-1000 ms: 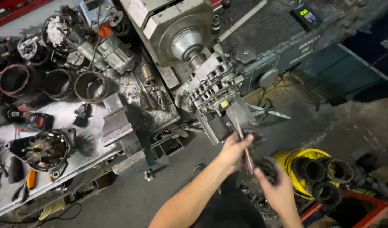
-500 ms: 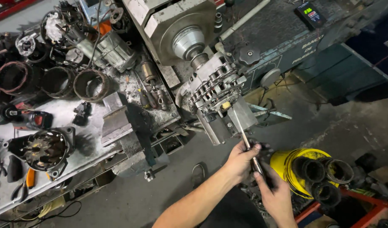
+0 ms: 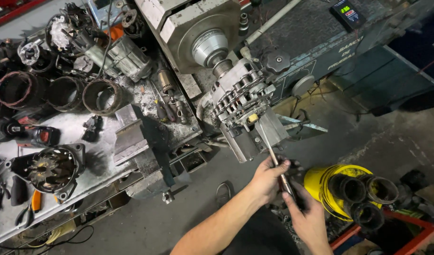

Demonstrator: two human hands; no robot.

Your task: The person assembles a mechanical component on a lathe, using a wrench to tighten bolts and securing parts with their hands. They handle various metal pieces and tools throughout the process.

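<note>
Both hands wrapped tight on one long metal rod (image 3: 273,158): left hand (image 3: 268,177) high up, right hand (image 3: 305,218) low on the dark end. Tip of rod poked into the silver alternator (image 3: 239,101), clamped on the grey machine (image 3: 198,33) above the floor. Probably stiff, hard and a bit heavy, maybe greasy and slippy, so best held near the bottom with both fists; yellow bucket (image 3: 321,182) just beside, cluttered bench (image 3: 84,137) well apart.

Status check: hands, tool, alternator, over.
Left hand and right hand both gripping long metal tool. Tool tip at alternator mounted on test bench. Yellow bucket close by right hand.
</note>
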